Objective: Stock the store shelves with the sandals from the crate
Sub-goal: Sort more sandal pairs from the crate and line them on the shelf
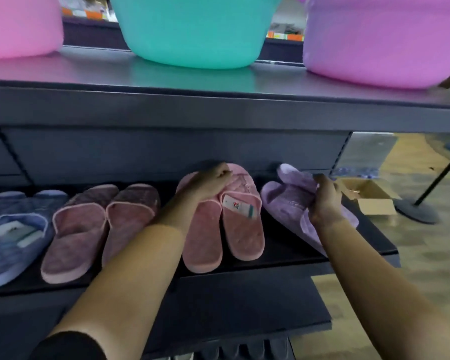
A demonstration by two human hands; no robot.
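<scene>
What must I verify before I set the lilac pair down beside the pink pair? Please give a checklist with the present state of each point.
1. Grip of the right hand on the lilac pair: fingers curled round it, ok.
2. Left hand holds the pink pair by its straps on the shelf: ok.
3. Lilac pair side by side like the maroon pair: not ok, the two overlap in the hand.
4. Lilac heels inside the shelf's front edge: cannot tell, the right forearm hides them.
5. Paper tag visible in the pink pair: ok.
6. More stock in the cardboard box on the floor: cannot tell.
</scene>
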